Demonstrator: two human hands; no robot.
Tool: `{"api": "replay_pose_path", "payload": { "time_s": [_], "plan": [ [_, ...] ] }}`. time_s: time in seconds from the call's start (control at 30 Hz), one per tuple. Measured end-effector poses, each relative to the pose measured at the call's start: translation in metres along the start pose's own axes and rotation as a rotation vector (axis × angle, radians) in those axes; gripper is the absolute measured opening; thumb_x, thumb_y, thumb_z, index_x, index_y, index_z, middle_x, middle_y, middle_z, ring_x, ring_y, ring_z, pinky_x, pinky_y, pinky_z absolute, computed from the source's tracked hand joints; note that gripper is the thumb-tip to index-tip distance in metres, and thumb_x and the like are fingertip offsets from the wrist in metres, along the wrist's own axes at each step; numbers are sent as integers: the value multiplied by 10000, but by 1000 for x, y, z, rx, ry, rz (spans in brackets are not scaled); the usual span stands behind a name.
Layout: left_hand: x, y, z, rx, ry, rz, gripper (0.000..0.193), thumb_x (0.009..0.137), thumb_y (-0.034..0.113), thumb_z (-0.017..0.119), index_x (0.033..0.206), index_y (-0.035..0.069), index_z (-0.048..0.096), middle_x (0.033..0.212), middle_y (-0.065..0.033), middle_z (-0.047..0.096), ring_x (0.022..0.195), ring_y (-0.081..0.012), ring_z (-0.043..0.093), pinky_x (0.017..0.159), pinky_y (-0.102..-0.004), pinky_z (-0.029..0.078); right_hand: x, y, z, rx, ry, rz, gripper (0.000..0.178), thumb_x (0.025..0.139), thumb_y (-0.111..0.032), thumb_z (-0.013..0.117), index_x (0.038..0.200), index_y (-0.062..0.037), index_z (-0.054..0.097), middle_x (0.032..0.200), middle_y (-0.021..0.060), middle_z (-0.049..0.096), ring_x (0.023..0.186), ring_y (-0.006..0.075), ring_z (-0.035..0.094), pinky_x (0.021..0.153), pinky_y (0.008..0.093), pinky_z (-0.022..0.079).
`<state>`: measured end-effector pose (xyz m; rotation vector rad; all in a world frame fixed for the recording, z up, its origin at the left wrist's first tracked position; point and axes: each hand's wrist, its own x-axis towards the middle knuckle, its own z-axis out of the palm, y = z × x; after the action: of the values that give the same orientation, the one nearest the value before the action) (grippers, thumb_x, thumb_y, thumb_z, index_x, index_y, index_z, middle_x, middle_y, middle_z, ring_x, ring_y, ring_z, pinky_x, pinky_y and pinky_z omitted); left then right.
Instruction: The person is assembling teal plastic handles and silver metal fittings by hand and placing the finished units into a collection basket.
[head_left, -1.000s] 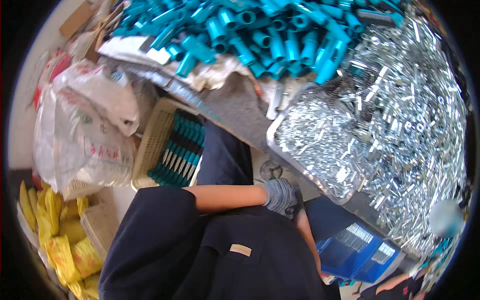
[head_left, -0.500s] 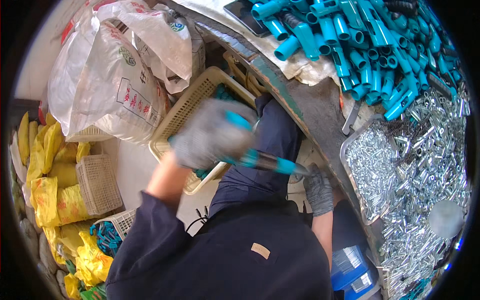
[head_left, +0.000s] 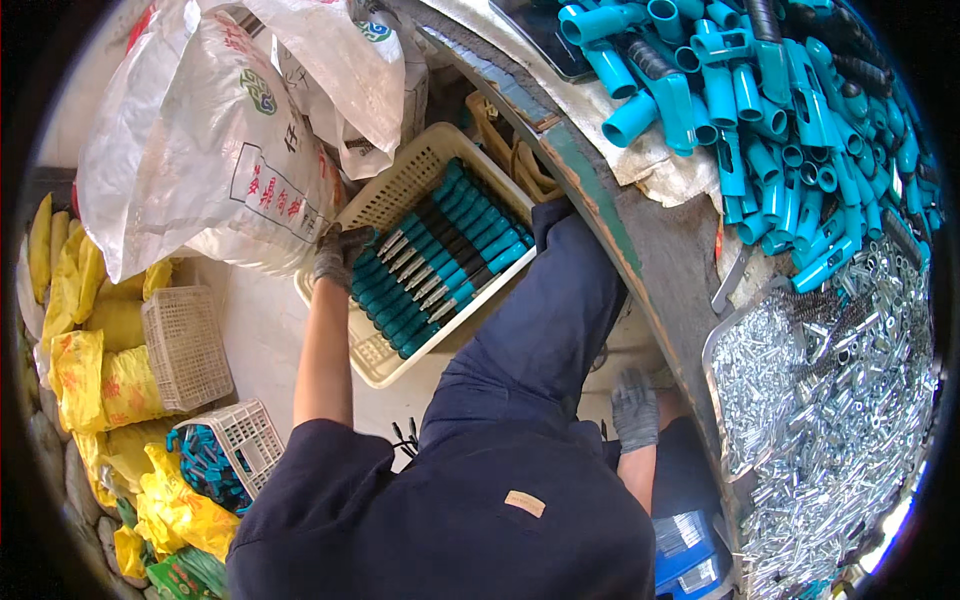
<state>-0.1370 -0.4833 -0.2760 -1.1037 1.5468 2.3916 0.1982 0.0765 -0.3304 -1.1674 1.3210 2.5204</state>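
Note:
My left hand (head_left: pixel 340 252), in a grey glove, is at the left side of a cream plastic basket (head_left: pixel 376 372). Its fingers curl by the ends of the tools there; what is in their grasp is hidden. A row of teal tools (head_left: pixel 478 222) with black grips and silver tips fills the basket, tips toward the lower left, above other teal pieces. Close to the bench edge, right of my knee, my gloved right hand (head_left: pixel 635 412) has its fingers extended, with nothing visible in it.
Teal tubular handles (head_left: pixel 745 95) are heaped on the bench at the upper right. Beside them lie a tray of small metal pins (head_left: pixel 755 370) and loose metal parts (head_left: pixel 840 400). White sacks (head_left: pixel 200 170), yellow bags (head_left: pixel 130 385) and another basket (head_left: pixel 188 345) stand on the left.
My left hand has gone from above my lap, where it held a teal tool, to the basket's left side. My right hand has come away from the tool's tip and lowered slightly.

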Motion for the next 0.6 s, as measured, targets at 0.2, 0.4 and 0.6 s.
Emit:
{"api": "replay_pose_path", "payload": {
  "time_s": [0.2,0.4,0.6],
  "plan": [
    [67,-33,91,1452,295,139,498,901,427,508,1268,90,516,1223,-142,593,1098,-351,567,871,-518,450,-20,-26,-9,288,-3,-9,413,993,-245,267,1350,-96,411,1459,49,363,1347,199,317,1102,370,230],
    [219,-57,68,2017,295,199,527,898,315,515,1390,155,419,1436,-127,392,1308,-304,398,1049,-423,352,24,22,-1,1637,27,-3,408,985,-244,292,1341,-88,418,1447,68,381,1331,246,350,1091,416,273],
    [166,-169,163,2743,-497,58,431,834,213,590,1259,151,571,1406,-108,437,1229,-296,479,1041,-452,351,-28,-32,-15,92,-3,-241,435,964,-249,333,1338,-39,404,1403,146,425,1261,285,442,1003,450,390]
  ]
}}
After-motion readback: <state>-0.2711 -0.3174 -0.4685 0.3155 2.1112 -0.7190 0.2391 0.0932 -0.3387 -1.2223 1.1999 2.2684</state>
